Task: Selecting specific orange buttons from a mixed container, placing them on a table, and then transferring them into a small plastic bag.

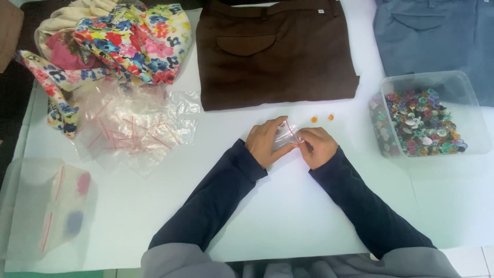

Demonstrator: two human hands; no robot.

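My left hand (265, 141) and my right hand (318, 147) meet at the middle of the white table (288, 206). Together they pinch a small clear zip bag with a red seal strip (287, 135). Whether anything is inside the bag cannot be told. Two small orange buttons (322, 118) lie on the table just beyond my right hand. A clear plastic tub (437, 85) holding many mixed-colour buttons sits to the right. A heap of empty clear zip bags (134, 128) lies to the left.
Folded brown trousers (275, 51) lie at the back centre, folded grey-blue trousers (437, 31) at the back right. Bunched floral cloth (128, 41) sits at the back left. A translucent container (46, 211) stands at the near left edge.
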